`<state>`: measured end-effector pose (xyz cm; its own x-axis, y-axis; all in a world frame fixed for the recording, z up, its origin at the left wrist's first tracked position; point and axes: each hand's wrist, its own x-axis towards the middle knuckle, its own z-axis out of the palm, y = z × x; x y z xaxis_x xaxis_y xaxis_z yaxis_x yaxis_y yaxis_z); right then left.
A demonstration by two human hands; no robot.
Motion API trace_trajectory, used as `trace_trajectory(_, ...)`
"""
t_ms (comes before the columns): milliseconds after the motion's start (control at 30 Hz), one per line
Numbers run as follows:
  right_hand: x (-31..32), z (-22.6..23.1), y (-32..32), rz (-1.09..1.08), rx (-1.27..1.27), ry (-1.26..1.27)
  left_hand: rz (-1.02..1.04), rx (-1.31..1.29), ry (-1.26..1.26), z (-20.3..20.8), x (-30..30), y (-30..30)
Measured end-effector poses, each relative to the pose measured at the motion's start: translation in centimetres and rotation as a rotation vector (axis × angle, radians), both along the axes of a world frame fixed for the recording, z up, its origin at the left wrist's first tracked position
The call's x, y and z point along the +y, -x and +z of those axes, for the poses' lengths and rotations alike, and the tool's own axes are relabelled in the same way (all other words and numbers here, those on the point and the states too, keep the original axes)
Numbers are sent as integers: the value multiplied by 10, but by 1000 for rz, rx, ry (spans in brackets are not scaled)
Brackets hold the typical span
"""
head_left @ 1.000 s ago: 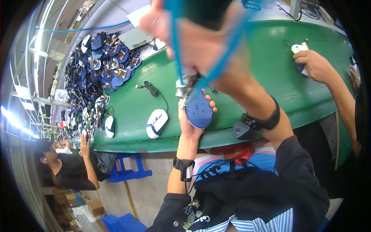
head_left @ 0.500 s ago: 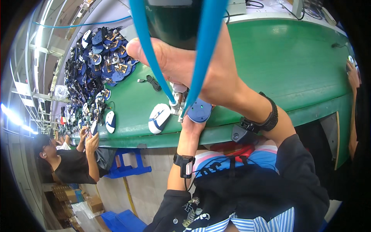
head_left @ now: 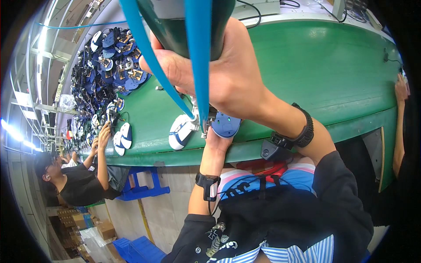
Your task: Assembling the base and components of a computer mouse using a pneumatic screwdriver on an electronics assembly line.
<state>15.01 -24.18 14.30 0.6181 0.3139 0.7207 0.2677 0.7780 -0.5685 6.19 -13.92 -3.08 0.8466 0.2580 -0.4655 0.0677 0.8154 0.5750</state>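
Observation:
My right hand [head_left: 228, 83] is wrapped round the dark green body of a power screwdriver [head_left: 180, 33], its thumb pointing left. Two blue hoses [head_left: 199, 57] run down in front of it to a metal fitting [head_left: 202, 125] at the lower end. Below, my left hand [head_left: 215, 141] holds a rounded blue part [head_left: 226, 126], apparently a computer mouse base, beside the fitting. Most of the left fingers are hidden under it, and the tool's tip cannot be made out clearly. Just left of them, a white and blue mouse shell [head_left: 179, 135] lies on the green bench.
A heap of blue mouse parts with cables [head_left: 112, 61] covers the bench's far left. Two white and blue shells [head_left: 123, 139] lie near a co-worker [head_left: 79, 179] on the left. Another person's arm [head_left: 400, 114] reaches in at right. A blue stool [head_left: 144, 184] stands below the bench.
The screwdriver's upper body and my right hand have shifted slightly left. My left hand stays almost still. At left, the co-worker's hands have moved, and a second shell now lies beside the first.

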Motion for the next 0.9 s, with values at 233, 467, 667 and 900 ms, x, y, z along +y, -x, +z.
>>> trace_trajectory(233,16,-8,7,-152,44,211,-17,-56,112,-11,6,-2)
trace_trajectory(467,7,16,10,-282,103,94,-143,-402,115,-24,24,-5)
trace_trajectory(667,-6,24,2,-354,-209,-41,-42,-283,202,-19,25,-10)
trace_trajectory(900,-1,0,-11,-27,43,80,-15,-246,229,-10,23,-8)
